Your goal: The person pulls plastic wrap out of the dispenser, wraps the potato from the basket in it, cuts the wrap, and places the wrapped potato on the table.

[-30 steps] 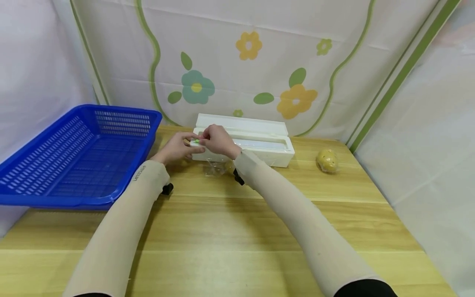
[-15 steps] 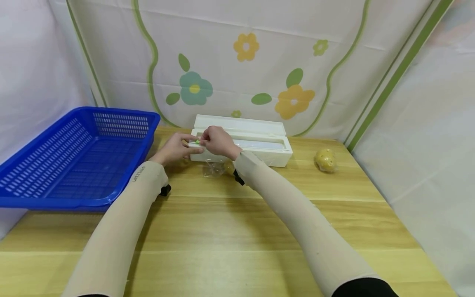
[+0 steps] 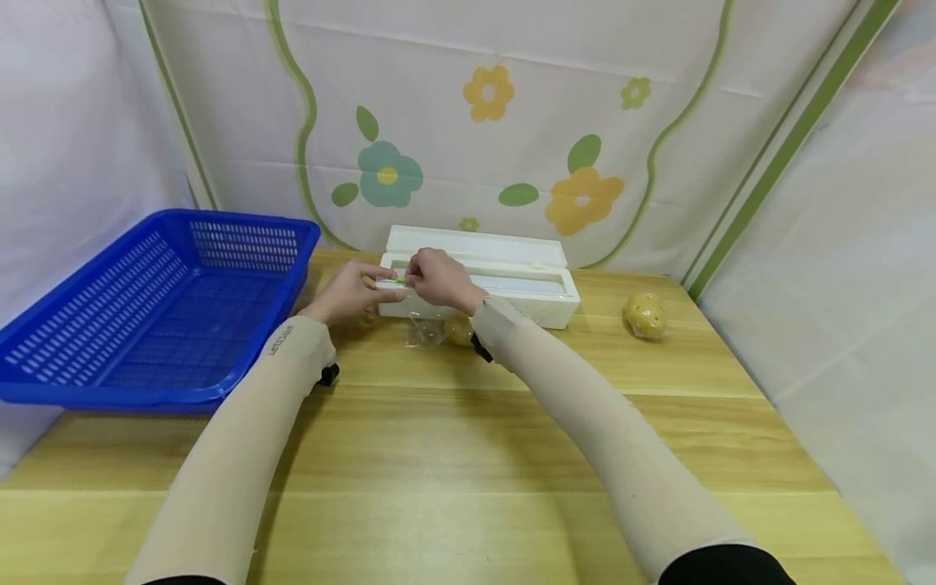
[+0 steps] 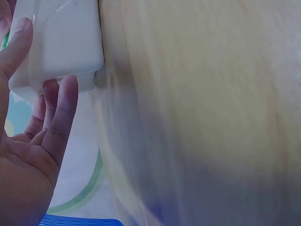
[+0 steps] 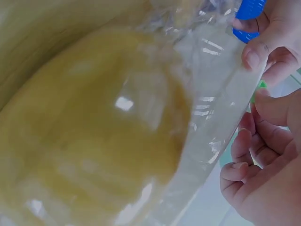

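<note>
A long white cling film box (image 3: 544, 309) stands at the back of the table, its lid tipped up. My left hand (image 3: 349, 291) holds the box's left end, thumb on the front side and fingers at the end, as the left wrist view shows. My right hand (image 3: 441, 280) pinches a small green slider (image 5: 260, 88) at the box's front top edge, near the left end. Clear film (image 3: 424, 331) hangs over the front. Before the box lies a yellow potato-like lump (image 3: 459, 330) under film, large in the right wrist view and partly hidden by my right wrist in the head view.
A blue plastic basket (image 3: 212, 398) stands on the left beside my left forearm. On the right of the wooden table (image 3: 453, 487) lies another yellow, film-wrapped lump (image 3: 645, 316). A flower-printed curtain (image 3: 439, 130) closes off the back, close behind the box.
My right hand has shifted slightly to the right along the box's front edge, and the green slider has moved with it. The left hand stays at the box's left end.
</note>
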The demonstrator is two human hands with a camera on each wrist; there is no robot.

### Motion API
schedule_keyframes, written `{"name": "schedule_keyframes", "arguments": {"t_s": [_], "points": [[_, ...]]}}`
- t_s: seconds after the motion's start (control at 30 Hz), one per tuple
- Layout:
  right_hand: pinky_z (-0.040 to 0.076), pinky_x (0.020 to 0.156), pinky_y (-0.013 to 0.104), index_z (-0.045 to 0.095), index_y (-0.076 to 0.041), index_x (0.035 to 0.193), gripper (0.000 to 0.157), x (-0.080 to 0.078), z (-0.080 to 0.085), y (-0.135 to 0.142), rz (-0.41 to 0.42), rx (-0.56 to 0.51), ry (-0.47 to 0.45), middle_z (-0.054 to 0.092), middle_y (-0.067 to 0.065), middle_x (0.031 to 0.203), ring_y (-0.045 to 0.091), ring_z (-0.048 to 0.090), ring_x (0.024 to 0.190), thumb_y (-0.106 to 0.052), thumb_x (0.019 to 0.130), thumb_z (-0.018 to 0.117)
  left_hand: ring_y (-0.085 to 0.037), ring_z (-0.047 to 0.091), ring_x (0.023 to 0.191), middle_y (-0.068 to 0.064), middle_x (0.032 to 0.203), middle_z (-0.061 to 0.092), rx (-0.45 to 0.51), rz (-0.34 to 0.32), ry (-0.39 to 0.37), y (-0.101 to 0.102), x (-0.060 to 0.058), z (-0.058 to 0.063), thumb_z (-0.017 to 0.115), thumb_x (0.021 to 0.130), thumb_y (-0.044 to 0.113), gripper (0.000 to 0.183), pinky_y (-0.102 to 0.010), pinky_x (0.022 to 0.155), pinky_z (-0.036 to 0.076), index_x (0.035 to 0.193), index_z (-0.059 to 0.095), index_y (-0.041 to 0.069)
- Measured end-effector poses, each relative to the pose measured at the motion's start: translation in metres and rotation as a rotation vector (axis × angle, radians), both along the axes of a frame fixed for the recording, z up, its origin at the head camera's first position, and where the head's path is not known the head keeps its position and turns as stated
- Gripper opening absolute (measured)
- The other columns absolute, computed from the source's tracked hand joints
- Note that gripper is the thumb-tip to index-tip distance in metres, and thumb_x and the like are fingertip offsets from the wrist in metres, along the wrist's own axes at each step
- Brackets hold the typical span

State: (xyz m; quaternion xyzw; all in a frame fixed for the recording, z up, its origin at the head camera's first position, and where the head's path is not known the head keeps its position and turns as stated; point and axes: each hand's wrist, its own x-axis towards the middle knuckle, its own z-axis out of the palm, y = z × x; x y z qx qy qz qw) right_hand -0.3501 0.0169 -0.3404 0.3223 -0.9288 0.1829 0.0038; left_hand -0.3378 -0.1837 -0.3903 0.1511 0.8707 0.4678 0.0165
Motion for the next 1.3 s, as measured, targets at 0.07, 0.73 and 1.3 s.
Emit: {"name": "schedule_keyframes", "arguments": {"t_s": [0.07,0.73,1.3], "points": [[0.049,0.065,0.028,0.073,-0.006,0.096,0.016,-0.001,0.001,0.007,0.000,0.001,0.004,0.066,0.002,0.089,0.015,0.058,0.069,-0.012,0.099,0.059,-0.035,0.065,0.069,-0.006,0.131,0.058,-0.006,-0.008,0.011,0.001,-0.001,0.001,0.080,0.083,0.039,0.053,-0.045,0.061,0.054,0.127,0.067,0.012],[0.050,0.080,0.034,0.071,-0.007,0.094,0.008,-0.004,0.010,0.113,0.008,0.091,-0.007,0.063,0.003,0.095,0.019,0.059,0.088,-0.011,0.096,0.065,-0.035,0.065,0.067,-0.008,0.130,0.058,-0.026,-0.003,0.041,-0.001,-0.004,-0.003,0.080,0.082,0.038,0.049,-0.032,0.049,0.047,0.123,0.070,0.013],[0.049,0.080,0.039,0.069,-0.003,0.090,0.006,0.001,0.011,0.194,0.025,0.098,0.082,0.063,0.006,0.090,0.023,0.059,0.084,-0.006,0.094,0.066,-0.036,0.063,0.068,-0.012,0.136,0.054,-0.020,-0.018,0.042,0.001,0.000,-0.001,0.079,0.083,0.040,0.054,-0.032,0.050,0.048,0.126,0.067,0.010]]}}
